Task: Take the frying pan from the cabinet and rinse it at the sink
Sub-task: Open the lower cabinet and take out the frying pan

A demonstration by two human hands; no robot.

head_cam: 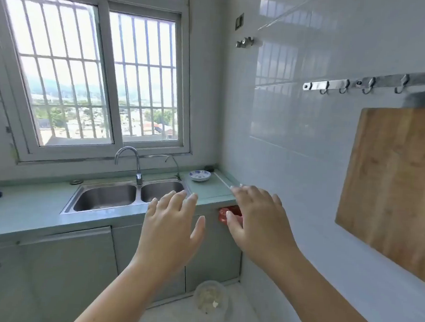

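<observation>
No frying pan shows anywhere. A steel double sink (109, 199) with a curved tap (131, 163) is set in the pale green counter (24, 211) under the window. Below the counter run closed cabinet doors (68, 271). My left hand (172, 225) hovers in the air before the sink's right basin, fingers spread, holding nothing. My right hand (255, 215) is raised beside it, in front of the counter's right end, fingers apart and empty.
A small blue-and-white dish (200, 175) sits on the counter right of the sink. A red object (224, 215) pokes out under the counter edge. A wooden cutting board (394, 187) hangs under a hook rail (355, 86). A clear bin (210, 306) stands on the floor.
</observation>
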